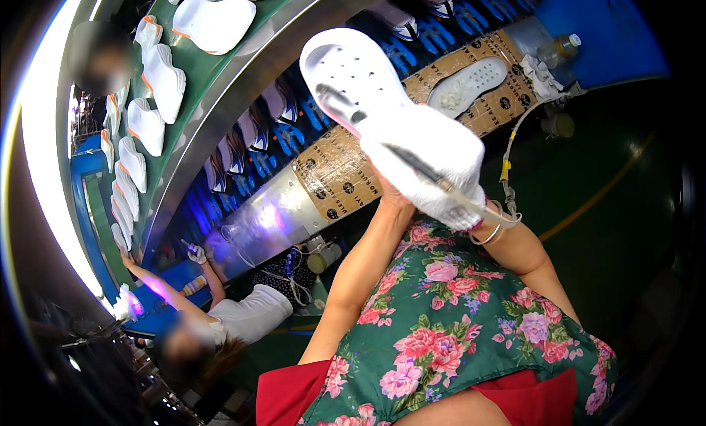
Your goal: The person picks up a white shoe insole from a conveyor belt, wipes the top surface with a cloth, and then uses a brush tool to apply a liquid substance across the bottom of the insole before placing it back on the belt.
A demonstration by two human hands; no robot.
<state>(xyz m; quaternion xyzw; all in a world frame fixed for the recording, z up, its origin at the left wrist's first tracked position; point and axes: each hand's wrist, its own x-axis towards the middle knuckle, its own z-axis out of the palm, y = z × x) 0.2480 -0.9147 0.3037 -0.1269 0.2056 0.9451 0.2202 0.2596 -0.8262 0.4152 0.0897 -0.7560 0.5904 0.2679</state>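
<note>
A white shoe sole (354, 67) with small holes is held up in front of me, its far end toward the top. My left hand (395, 193), mostly hidden, grips it from below. My right hand (450, 145), in a white fuzzy glove, lies over the sole's near part. A thin brush (423, 168) with a dark tip runs along this hand, the tip on the sole's surface. A clear tube (471, 203) leads off from its back end. The glove's fingers are closed about the brush, though part of the grip is hidden.
Cardboard (327, 168) covers a bench ledge, where another white sole (471, 89) lies. Beyond it, racks hold several shoe uppers (254, 129). A green conveyor (193, 67) carries several white soles. A bottle (562, 49) stands at right. Another person (254, 312) works at left.
</note>
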